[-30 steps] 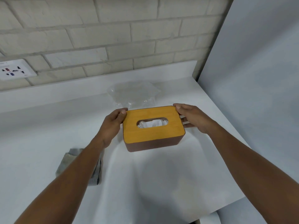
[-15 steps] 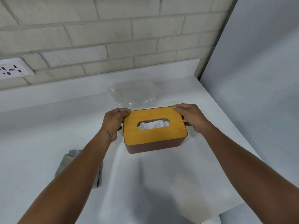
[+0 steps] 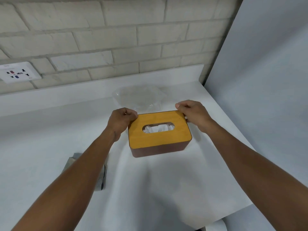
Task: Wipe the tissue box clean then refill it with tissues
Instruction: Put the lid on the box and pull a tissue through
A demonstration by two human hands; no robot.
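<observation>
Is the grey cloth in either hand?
No, the grey cloth lies on the counter; left hand and right hand hold the tissue box.

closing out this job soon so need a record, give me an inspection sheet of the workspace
surface: white counter, tissue box standing on it
job's things: tissue box upright, yellow lid on, tissues showing in the slot; grey cloth lying partly under the left forearm
clutter: clear plastic bag behind the box
grips: left grip holds the lid's far left corner, right grip the far right corner, fingers curled
cables: nothing seen
surroundings: brick wall behind, wall socket at left, white panel at right
</observation>
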